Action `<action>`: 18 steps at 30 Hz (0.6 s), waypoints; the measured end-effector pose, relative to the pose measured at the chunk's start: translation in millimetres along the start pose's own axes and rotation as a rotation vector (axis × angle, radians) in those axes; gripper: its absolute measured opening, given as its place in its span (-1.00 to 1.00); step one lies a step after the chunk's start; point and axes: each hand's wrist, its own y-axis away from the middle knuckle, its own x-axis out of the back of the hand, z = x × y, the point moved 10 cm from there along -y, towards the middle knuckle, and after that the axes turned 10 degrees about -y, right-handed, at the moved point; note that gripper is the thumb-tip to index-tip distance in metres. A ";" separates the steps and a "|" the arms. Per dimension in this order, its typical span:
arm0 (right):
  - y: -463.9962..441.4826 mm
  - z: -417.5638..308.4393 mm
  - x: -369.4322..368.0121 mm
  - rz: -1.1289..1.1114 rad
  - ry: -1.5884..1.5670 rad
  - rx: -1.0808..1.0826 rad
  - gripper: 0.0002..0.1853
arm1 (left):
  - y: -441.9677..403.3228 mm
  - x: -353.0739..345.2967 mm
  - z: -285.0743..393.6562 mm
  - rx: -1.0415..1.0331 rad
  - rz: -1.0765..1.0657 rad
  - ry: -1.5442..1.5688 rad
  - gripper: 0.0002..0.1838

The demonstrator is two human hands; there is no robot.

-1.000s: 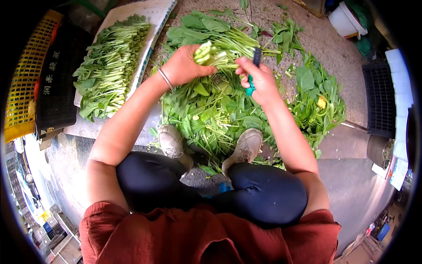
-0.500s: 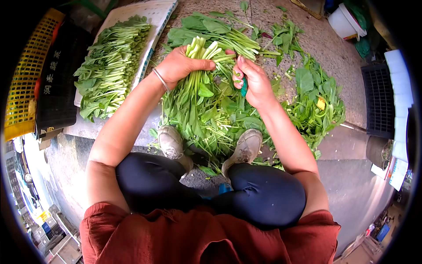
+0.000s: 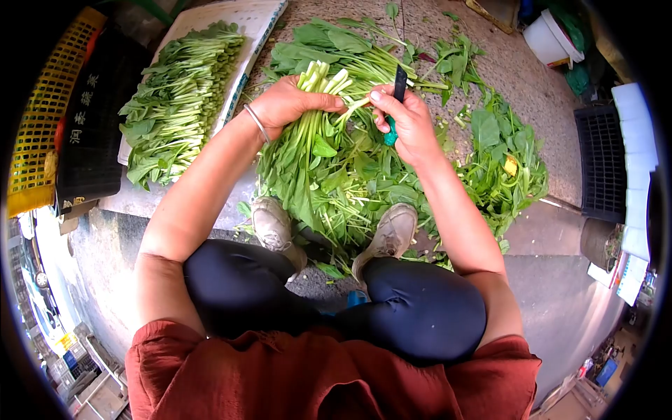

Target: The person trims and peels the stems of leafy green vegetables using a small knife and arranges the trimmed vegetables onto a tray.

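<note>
My left hand (image 3: pixel 290 106) is closed round a bunch of leafy greens (image 3: pixel 305 143), its pale stem ends pointing up and its leaves hanging down. Beside it on the right, my right hand (image 3: pixel 406 119) grips a knife (image 3: pixel 400 82) with a dark blade and a green handle. Thumb and index finger of that hand also pinch the end of a stem that reaches across from the bunch. Beneath both hands spreads a heap of loose leaves and stems (image 3: pixel 364 199). More long-stemmed greens (image 3: pixel 350 52) lie just beyond my hands.
Neatly lined-up greens (image 3: pixel 185 105) lie on a white board (image 3: pixel 260 28) at the left. Leafy scraps (image 3: pixel 490 175) are piled to the right. A yellow crate (image 3: pixel 52 105) stands far left, a black crate (image 3: pixel 603 161) far right, a white bucket (image 3: pixel 549 35) back right. My shoes (image 3: pixel 395 231) touch the near heap.
The bunch in my left hand has tipped from nearly level to stems up, leaves down. My right hand turned in and back out, so the knife blade shows again, and a stem is now pinched there.
</note>
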 end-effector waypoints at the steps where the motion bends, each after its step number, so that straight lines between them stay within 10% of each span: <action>1: 1.1 -1.7 0.1 0.000 0.004 -0.001 -0.83 | 0.0 1.1 -0.7 -0.002 0.000 0.003 -0.70; 6: 5.7 -1.2 4.4 0.047 0.417 -0.052 -0.88 | -1.1 13.0 -2.8 -0.028 0.076 -0.252 -0.69; 9: 10.2 -21.3 18.6 0.267 1.276 0.127 -0.79 | -4.7 30.6 1.8 -0.122 0.195 -0.633 -0.66; 18: 15.0 -14.7 21.6 0.223 0.597 -0.114 -0.82 | 1.7 66.4 7.6 -0.207 0.433 -0.679 -0.50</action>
